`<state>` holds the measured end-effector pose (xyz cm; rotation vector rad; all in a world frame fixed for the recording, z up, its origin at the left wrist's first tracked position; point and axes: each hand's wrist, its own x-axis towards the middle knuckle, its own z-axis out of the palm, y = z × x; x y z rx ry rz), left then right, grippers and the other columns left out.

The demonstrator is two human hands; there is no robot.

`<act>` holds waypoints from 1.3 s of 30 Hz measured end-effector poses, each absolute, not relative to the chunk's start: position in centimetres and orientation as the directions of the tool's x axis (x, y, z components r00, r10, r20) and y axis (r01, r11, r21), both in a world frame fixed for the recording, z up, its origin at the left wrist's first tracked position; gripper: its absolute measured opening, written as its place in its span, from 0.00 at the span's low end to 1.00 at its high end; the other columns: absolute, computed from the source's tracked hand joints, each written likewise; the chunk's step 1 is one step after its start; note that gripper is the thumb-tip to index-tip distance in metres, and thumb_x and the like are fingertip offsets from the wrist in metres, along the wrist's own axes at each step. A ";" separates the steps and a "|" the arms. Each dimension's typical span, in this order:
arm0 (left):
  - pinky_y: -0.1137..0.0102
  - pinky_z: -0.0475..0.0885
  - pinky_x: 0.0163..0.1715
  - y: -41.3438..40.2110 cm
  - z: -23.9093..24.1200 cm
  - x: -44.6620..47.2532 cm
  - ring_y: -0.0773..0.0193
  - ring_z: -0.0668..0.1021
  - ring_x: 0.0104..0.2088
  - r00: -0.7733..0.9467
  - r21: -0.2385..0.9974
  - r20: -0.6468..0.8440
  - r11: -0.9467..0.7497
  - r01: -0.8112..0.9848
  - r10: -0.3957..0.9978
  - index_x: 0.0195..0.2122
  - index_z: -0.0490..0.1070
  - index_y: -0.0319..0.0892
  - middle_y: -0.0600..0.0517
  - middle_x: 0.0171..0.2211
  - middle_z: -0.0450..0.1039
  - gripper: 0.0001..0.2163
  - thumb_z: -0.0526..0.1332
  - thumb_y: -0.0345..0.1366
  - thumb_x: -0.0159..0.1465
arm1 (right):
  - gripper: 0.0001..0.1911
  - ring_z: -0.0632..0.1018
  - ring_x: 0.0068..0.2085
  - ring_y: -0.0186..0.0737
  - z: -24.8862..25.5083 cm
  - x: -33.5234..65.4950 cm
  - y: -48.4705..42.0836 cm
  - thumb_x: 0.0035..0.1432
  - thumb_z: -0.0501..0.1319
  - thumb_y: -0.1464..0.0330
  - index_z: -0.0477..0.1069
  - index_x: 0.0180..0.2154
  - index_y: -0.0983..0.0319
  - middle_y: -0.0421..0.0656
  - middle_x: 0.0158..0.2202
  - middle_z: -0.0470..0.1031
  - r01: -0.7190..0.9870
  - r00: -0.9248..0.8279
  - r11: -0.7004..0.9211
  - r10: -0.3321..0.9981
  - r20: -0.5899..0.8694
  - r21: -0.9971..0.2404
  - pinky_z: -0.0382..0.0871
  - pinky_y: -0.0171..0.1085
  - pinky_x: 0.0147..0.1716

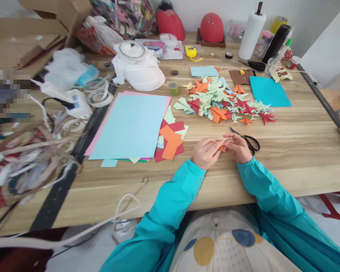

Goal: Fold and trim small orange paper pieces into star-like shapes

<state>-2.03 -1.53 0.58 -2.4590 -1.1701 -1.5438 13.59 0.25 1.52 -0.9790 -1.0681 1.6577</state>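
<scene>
Close together over the wooden table, my left hand [207,152] and my right hand [237,147] both pinch a small folded piece of orange paper [222,149]. Most of that paper is hidden by my fingers. Black-handled scissors [252,142] lie just beyond my right hand, partly covered by it. Past my hands spreads a pile of folded paper shapes [215,96] in pale green, orange, red and blue. Left of my left hand are loose orange paper cutouts [172,142] over red and pale green ones, beside a stack of light blue paper sheets [130,126].
A turquoise paper [270,91] lies right of the pile. A green thread spool [173,89], a white cap [144,75] and a yellow tape measure [191,52] are farther back. Tangled ribbons [31,162] and a power strip [78,105] crowd the left; a white cord [82,233] crosses the front.
</scene>
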 end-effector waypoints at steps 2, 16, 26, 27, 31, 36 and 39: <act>0.66 0.73 0.35 -1.6 0.7 -2.0 0.63 0.77 0.35 0.217 0.388 0.776 -0.720 0.576 0.592 0.45 0.68 0.41 0.49 0.33 0.77 0.14 0.56 0.27 0.58 | 0.15 0.72 0.22 0.34 1.9 13.6 0.2 0.45 0.64 0.63 0.68 0.36 0.62 0.37 0.19 0.71 -0.274 -0.276 -0.244 0.946 -0.167 -0.930 0.64 0.34 0.23; 0.69 0.73 0.36 -1.4 0.7 -1.9 0.66 0.77 0.33 0.089 0.516 0.753 -0.669 0.535 0.652 0.44 0.68 0.41 0.50 0.32 0.77 0.14 0.57 0.27 0.57 | 0.09 0.75 0.33 0.39 1.5 14.2 0.3 0.47 0.66 0.64 0.75 0.33 0.59 0.43 0.32 0.76 0.047 -0.257 0.186 0.952 0.168 -0.981 0.69 0.40 0.35; 0.68 0.74 0.36 -1.4 0.8 -2.0 0.65 0.77 0.33 0.120 0.525 0.705 -0.628 0.575 0.699 0.43 0.70 0.41 0.49 0.32 0.77 0.12 0.56 0.30 0.58 | 0.08 0.74 0.34 0.40 2.0 14.9 0.5 0.54 0.59 0.64 0.76 0.35 0.56 0.44 0.32 0.75 0.387 -0.346 0.497 0.859 0.378 -0.776 0.69 0.40 0.37; 0.68 0.74 0.36 -1.4 0.8 -2.0 0.65 0.77 0.34 0.125 0.524 0.702 -0.628 0.576 0.701 0.43 0.70 0.41 0.49 0.32 0.77 0.12 0.56 0.29 0.58 | 0.09 0.74 0.34 0.40 2.0 14.9 0.5 0.55 0.58 0.64 0.76 0.35 0.56 0.44 0.32 0.75 0.399 -0.352 0.510 0.852 0.387 -0.762 0.69 0.40 0.37; 0.68 0.74 0.36 -1.3 0.6 -2.0 0.65 0.77 0.33 0.138 0.522 0.701 -0.635 0.570 0.700 0.43 0.70 0.41 0.49 0.32 0.77 0.12 0.56 0.29 0.58 | 0.10 0.74 0.35 0.40 2.1 14.9 0.5 0.56 0.57 0.65 0.76 0.35 0.57 0.45 0.32 0.74 0.443 -0.382 0.565 0.822 0.423 -0.697 0.69 0.39 0.37; 0.68 0.74 0.36 -1.3 0.5 -2.1 0.64 0.77 0.33 0.156 0.506 0.710 -0.652 0.564 0.686 0.43 0.70 0.40 0.48 0.33 0.77 0.13 0.56 0.27 0.57 | 0.11 0.74 0.35 0.41 1.6 15.2 0.6 0.58 0.55 0.65 0.76 0.36 0.58 0.46 0.32 0.75 0.547 -0.426 0.623 0.782 0.455 -0.559 0.67 0.38 0.36; 0.67 0.73 0.36 -1.3 0.4 -2.1 0.64 0.77 0.33 0.179 0.496 0.696 -0.645 0.582 0.696 0.43 0.70 0.40 0.48 0.33 0.77 0.13 0.55 0.27 0.57 | 0.12 0.74 0.34 0.40 1.2 15.3 0.6 0.59 0.54 0.66 0.76 0.36 0.59 0.46 0.32 0.76 0.613 -0.468 0.660 0.746 0.474 -0.433 0.64 0.38 0.34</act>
